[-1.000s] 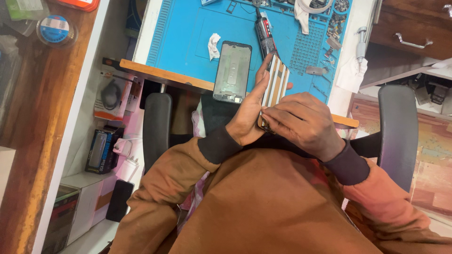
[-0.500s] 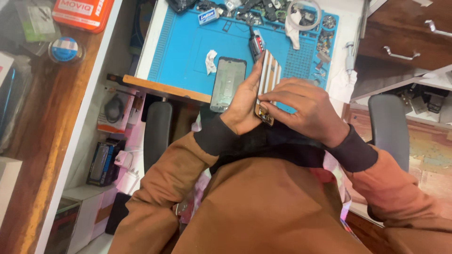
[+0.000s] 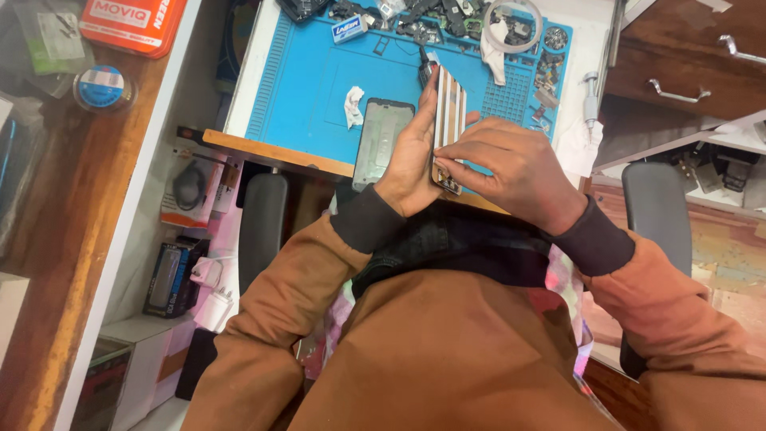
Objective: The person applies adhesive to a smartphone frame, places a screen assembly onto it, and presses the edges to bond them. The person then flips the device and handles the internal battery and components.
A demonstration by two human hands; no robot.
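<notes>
left hand (image 3: 411, 160): fingers wrapped round flat striped phone-shaped panel (image 3: 448, 128), upright above desk edge | right hand (image 3: 511, 172): fingers pinching panel's lower end | blue rubber work mat (image 3: 311, 88): dark phone frame (image 3: 383, 144) beside

Head camera looks steeply down (close) at lap.

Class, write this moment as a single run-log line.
left hand: holds striped phone | right hand: fingers at phone's lower edge | blue mat: phone frame, white scrap lying on it
</notes>
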